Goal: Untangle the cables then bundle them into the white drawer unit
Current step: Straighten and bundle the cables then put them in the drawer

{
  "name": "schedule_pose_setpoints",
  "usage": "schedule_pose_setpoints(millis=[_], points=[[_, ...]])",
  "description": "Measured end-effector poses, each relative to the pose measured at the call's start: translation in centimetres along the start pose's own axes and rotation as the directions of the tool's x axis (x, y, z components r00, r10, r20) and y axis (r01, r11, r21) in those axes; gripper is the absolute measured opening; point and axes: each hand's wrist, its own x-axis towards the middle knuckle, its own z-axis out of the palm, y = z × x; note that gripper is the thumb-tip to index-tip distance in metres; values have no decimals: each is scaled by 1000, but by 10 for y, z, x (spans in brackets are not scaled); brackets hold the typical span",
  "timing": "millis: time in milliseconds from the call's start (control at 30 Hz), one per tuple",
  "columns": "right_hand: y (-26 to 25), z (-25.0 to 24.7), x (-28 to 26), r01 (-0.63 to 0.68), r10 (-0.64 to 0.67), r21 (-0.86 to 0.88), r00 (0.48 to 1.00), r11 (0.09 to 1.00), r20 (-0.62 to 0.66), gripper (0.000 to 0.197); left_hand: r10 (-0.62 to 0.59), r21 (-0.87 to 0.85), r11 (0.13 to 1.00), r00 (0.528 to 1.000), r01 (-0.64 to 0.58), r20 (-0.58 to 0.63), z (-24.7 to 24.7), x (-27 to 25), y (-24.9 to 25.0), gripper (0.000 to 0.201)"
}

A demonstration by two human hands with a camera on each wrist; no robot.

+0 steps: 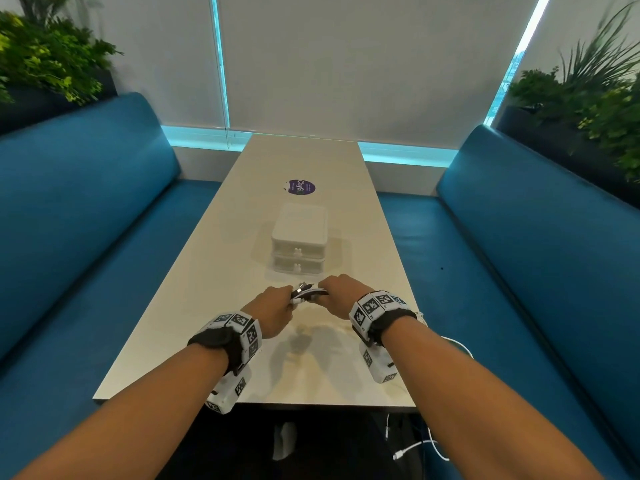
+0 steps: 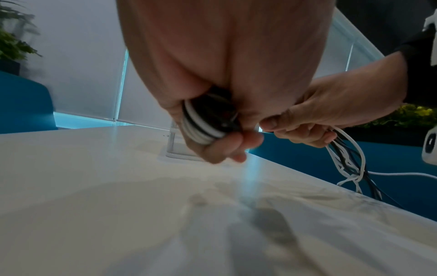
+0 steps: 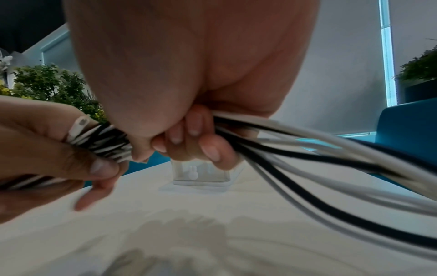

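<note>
both hands hover above the near half of the long pale table [image 1: 214, 271], its front edge just beneath the wrists. the left hand [image 1: 273, 311] clenches around a coil of black and white cables [image 1: 306, 292]; the right hand [image 1: 337, 292] grasps the same cables, whose loose ends trail off the table's right edge. just beyond stands the white drawer unit [image 1: 299, 242], drawers closed. blue benches [image 1: 86, 220] flank the table.

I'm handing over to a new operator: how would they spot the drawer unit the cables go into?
Start from the long pale table between the two blue benches. Along its middle, just past both hands, stands the white drawer unit. It is the only boxy thing there: two stacked drawers with small knobs, nearer than the flat purple sticker.
</note>
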Motion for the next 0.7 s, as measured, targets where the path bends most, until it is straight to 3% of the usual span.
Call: schedule_pose_setpoints(millis=[200, 333, 400, 500, 567, 700], points=[[2, -2, 0, 6, -6, -3, 1000, 1000, 1, 45, 47, 62, 997, 995, -41, -88, -6, -4, 6, 21], [5, -6, 3, -14, 14, 8, 1000, 1000, 2, 38, 108, 105, 989, 992, -100, -73, -10, -1, 5, 37], [5, -6, 4, -29, 28, 15, 1000, 999, 11, 47, 116, 159, 982, 991, -105, -59, -10, 2, 3, 41], [2, -3, 2, -29, 30, 69, 999, 997, -13, 52, 83, 275, 960, 993, -59, -79, -11, 7, 0, 42], [-1, 3, -2, -7, 16, 122, 997, 993, -73, 39, 39, 240, 971, 987, -1, -155, -19, 12, -6, 45], [6, 21, -11, -9, 22, 112, 993, 994, -118, 32, -102, 112, 983, 940, 145, -326, -42, 19, -28, 41]])
